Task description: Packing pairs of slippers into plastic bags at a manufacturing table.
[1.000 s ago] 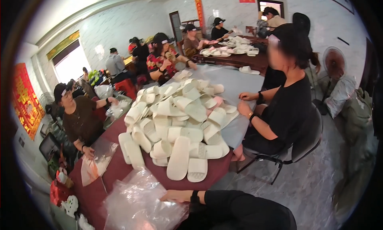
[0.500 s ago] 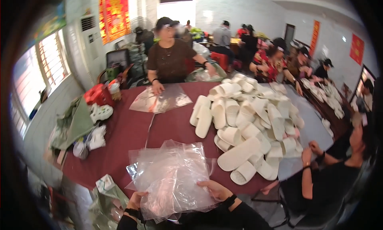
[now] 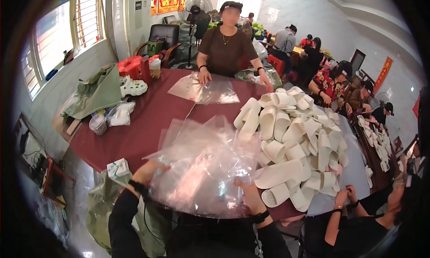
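A loose stack of clear plastic bags stretches between my hands above the near side of the table. On its left edge, my left hand is closed, thumb on top and the other fingers mostly hidden beneath. My right hand grips the right edge in the same way. To the right of the stack lies a heap of white slippers, its near left slippers close to the bags. Across the table, another person's hand rests on a second set of clear plastic bags.
A dark red cloth covers the table. On its left stand a green cloth, a white clog, a small tub and a red container. A tissue box sits near my left arm. A co-worker sits at right.
My hands and the bags have moved forward over the table, and the hands are farther apart. My view has shifted. The person opposite has turned this way.
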Motion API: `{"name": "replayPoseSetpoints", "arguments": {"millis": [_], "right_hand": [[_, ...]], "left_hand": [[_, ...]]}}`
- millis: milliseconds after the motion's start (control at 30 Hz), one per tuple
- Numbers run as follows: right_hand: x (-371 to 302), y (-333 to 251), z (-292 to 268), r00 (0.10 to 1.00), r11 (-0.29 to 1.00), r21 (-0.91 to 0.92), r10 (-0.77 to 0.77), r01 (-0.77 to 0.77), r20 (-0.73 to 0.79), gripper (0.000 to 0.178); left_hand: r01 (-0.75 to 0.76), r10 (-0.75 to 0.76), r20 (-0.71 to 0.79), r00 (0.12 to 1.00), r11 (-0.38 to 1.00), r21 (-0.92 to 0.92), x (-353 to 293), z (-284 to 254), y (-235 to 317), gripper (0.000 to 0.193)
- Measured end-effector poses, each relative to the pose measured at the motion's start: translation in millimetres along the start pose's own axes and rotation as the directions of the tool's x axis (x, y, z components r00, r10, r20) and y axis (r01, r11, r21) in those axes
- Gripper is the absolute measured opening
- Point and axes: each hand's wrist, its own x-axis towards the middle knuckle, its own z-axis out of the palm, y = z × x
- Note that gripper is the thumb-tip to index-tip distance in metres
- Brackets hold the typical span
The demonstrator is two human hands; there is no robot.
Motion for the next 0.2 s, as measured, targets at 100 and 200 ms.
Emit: {"name": "replayPoseSetpoints", "arguments": {"millis": [100, 200], "right_hand": [[6, 4, 11, 0.994, 0.999, 0.0, -0.047, 0.048, -0.097, 0.028], [8, 31, 6, 0.976, 0.991, 0.039, -0.117, 0.126, -0.186, 0.039]], "left_hand": [[-0.152, 0.178, -0.044, 0.983, 0.927, 0.342, 33, -23, 21, 0.039], [-0.297, 0.618, -0.247, 0.746, 0.642, 0.707, 33, -40, 35, 0.066]]}}
